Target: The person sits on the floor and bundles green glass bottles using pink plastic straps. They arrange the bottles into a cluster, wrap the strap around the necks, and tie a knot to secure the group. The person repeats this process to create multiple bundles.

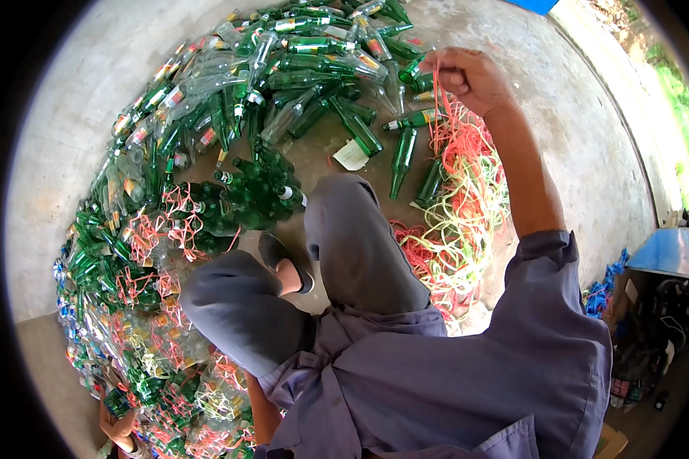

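My right hand (467,77) is raised over the right end of a heap of loose glass bottles (315,46). Its fingers are closed on thin red plastic twine (439,106), which hangs down to a tangled pile of red and pale green twine (465,195) beside my right knee. My left hand is out of view; only part of that forearm shows below my left knee. Before my knees a cluster of green glass bottles (252,195) stands upright. Between it and the twine, single green bottles (403,160) lie on the floor.
Twine-tied bottles (166,344) fill the left side. At the lower left, another person's arm (117,424) shows. A pale scrap (351,155) lies on the concrete floor. Blue twine (599,295) and a blue-topped table (671,252) are at the right.
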`<state>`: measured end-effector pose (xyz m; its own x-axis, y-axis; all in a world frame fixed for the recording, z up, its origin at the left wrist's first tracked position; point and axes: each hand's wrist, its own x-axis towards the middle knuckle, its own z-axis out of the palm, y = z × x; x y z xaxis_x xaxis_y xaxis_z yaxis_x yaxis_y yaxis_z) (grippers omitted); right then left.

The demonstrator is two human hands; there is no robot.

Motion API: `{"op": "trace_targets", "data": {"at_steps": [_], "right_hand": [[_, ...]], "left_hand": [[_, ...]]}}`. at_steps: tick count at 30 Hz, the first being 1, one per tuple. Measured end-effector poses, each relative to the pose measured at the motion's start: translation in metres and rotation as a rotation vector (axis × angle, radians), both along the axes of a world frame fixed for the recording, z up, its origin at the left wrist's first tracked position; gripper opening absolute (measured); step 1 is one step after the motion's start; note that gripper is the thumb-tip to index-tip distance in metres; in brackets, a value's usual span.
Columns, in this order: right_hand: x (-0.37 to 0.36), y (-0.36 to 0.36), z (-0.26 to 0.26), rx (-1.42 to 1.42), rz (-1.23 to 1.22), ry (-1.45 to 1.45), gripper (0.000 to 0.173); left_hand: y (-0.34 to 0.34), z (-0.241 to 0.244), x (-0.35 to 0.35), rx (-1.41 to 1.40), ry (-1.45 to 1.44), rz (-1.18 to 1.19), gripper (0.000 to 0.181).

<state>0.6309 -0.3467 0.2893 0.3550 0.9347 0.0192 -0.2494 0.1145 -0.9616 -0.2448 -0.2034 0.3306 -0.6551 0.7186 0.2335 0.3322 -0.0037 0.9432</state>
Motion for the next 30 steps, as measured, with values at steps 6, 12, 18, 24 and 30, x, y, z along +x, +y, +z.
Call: {"op": "trace_targets", "data": {"at_steps": [6,12,18,24,30], "right_hand": [[-0.001,0.022,0.056,0.274,0.142,0.232,0.025],[-0.020,0.038,0.137,0.587,0.373,0.281,0.015],[-0.060,0.066,0.179,0.584,0.460,0.155,0.016],[-0.117,0.094,0.164,0.493,0.431,0.090,0.025],[-0.220,0.083,0.119,0.224,0.404,-0.125,0.019]], "left_hand": [[-0.088,-0.189,0.144,-0.305,-0.028,-0.358,0.041],[-0.091,-0.243,0.151,-0.437,0.246,-0.656,0.040],[-0.036,-0.155,0.181,-0.212,-0.386,-0.503,0.026],[-0.022,-0.020,0.291,0.206,-0.046,-0.697,0.028],[-0.045,0.002,0.430,0.138,-0.268,-1.383,0.063]]}}
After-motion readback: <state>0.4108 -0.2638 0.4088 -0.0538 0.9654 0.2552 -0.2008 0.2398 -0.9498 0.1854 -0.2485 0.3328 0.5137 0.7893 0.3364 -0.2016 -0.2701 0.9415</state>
